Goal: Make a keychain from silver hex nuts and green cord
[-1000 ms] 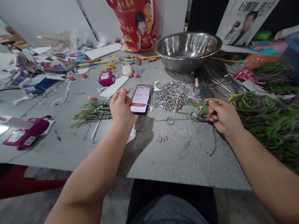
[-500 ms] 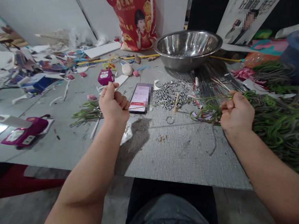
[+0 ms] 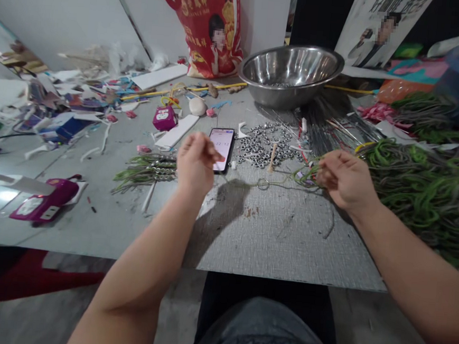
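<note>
My left hand [image 3: 196,161] is closed in a pinch just in front of a phone [image 3: 221,149] with a lit screen; what it pinches is too thin to name. My right hand [image 3: 346,178] is closed on a green cord [image 3: 306,174] at the edge of a big heap of green and grey cords [image 3: 422,187]. From that hand a thin strand runs left across the table to a small metal ring [image 3: 263,183]. A pile of metal nuts [image 3: 261,142] lies behind the ring, between my hands.
A steel bowl [image 3: 291,73] and a red bag [image 3: 205,21] stand at the back. A bundle of cords strung with nuts [image 3: 146,168] lies left of my left hand. A pink device [image 3: 42,205] sits near the left front edge. Paper scraps clutter the far left.
My left hand moved right, back toward the phone. My right hand dropped from its raised pull, and the strand now lies on the table by the ring.
</note>
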A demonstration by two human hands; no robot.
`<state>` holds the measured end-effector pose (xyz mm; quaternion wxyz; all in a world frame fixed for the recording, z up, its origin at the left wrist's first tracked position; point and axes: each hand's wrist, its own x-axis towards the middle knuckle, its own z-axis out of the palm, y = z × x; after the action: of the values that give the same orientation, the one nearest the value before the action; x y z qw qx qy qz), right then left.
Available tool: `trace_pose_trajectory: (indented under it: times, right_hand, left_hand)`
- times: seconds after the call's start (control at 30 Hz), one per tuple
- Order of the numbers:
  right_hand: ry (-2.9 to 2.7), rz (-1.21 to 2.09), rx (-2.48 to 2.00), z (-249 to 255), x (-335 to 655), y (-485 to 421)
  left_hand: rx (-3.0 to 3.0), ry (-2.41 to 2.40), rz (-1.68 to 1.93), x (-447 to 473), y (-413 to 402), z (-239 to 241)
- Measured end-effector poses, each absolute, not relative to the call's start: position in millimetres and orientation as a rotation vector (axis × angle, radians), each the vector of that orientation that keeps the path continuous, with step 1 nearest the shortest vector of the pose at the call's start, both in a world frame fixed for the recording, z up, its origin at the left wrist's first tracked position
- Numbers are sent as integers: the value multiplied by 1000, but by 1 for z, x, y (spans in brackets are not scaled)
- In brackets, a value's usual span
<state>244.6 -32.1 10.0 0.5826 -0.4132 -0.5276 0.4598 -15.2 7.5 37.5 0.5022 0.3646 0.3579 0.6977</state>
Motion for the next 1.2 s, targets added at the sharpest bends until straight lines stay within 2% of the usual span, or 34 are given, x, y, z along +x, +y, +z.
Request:
trace_pose_trajectory:
  times: [0.23, 0.33, 0.43, 0.53, 0.7, 0.97, 1.2]
  right_hand:
    - [-2081, 464, -1050, 7, 217, -54]
    - [-2255, 157, -1070, 3, 216, -55]
    - [-2335, 48, -1066, 0, 216, -55]
    - [-2318, 147, -1057, 2, 217, -53]
    - [-2004, 401, -1042, 6, 225, -43]
    - [-1226, 1171, -1108, 2, 237, -33]
    - [-1048, 1280, -1021, 12, 243, -28]
  left_hand:
    - [1109, 663, 938, 27, -33, 17]
    - [1149, 648, 774, 36, -42, 13]
    - [1277, 717, 663, 39, -45, 9]
    - [1368, 797, 665, 37, -44, 7]
    - [1284, 927, 965, 22, -30, 12]
    - [1128, 1103, 1231, 6, -13, 26]
    - [1267, 1268, 1321, 0, -1, 15]
